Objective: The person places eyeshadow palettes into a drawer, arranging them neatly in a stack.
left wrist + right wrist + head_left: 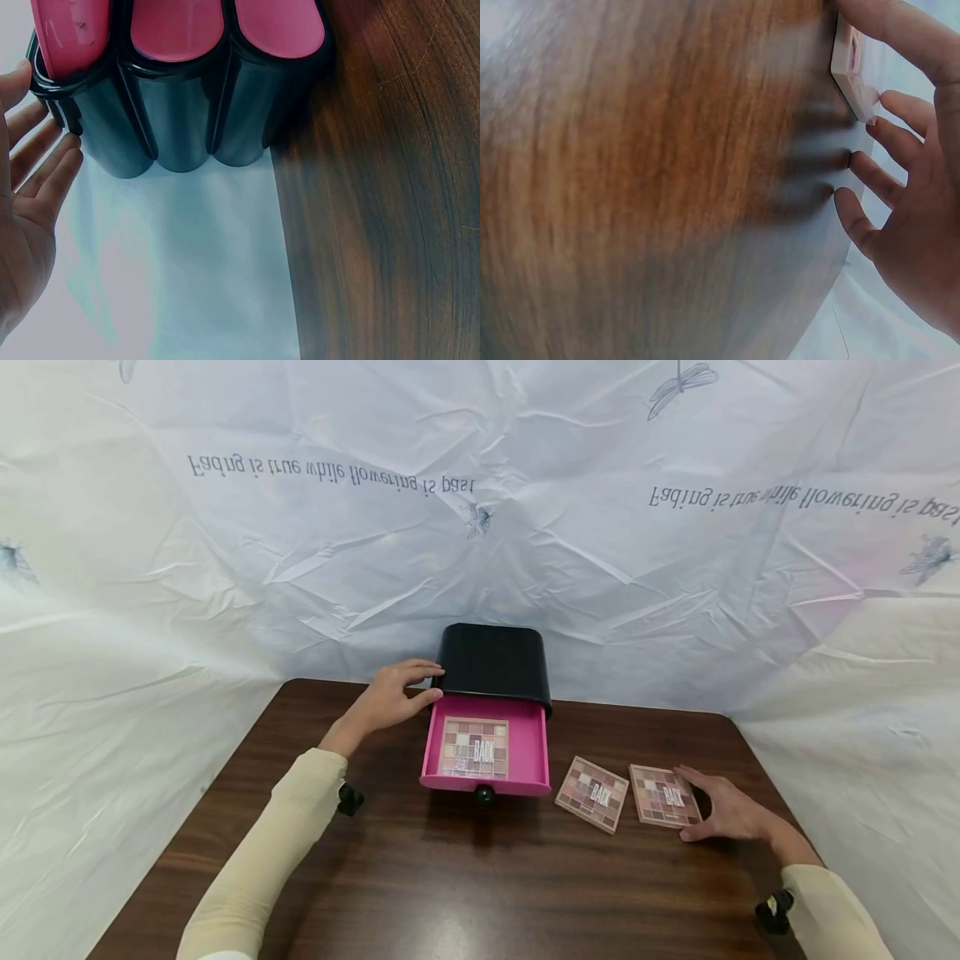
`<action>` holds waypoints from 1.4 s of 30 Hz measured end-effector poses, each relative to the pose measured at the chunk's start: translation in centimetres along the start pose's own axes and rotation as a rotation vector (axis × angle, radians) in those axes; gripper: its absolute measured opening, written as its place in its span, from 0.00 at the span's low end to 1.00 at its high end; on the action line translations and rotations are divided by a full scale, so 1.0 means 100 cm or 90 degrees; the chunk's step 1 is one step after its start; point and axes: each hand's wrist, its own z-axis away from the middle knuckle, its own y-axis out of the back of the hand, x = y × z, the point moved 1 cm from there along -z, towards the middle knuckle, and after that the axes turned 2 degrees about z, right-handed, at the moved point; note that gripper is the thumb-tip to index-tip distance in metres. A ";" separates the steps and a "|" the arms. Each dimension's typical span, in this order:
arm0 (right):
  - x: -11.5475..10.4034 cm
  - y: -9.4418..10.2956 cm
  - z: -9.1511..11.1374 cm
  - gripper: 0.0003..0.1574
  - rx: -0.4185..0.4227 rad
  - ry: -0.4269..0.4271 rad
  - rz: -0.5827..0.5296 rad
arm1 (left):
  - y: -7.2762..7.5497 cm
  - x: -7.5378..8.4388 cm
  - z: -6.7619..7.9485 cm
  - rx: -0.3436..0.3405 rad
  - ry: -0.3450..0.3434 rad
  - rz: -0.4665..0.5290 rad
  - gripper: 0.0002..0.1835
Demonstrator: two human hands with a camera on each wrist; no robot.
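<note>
A glossy black drawer cabinet [491, 660] stands at the back of the table, its pink top drawer [531, 739] pulled out. Inside the drawer, on its left side, lies an eyeshadow palette [474, 748] marked BACK. My left hand [392, 697] touches the cabinet's left side near the front edge, fingers extended; the left wrist view shows them along the black shell [180, 112]. At the right, my right hand [731, 812] holds another palette [662, 797] by opposite edges, thumb at the near corner and fingers at the far one. A third palette [592, 794] lies tilted just left of it.
Two more pink drawers [281, 26] sit closed below the top one in the left wrist view. The brown wooden table [480, 877] ends near a white printed sheet [360, 552] hanging behind and at both sides. A black round knob [485, 794] projects from the drawer's front.
</note>
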 end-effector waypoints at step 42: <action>-0.011 0.002 0.011 0.74 0.078 -0.085 0.040 | 0.000 0.001 0.001 0.011 0.003 0.014 0.25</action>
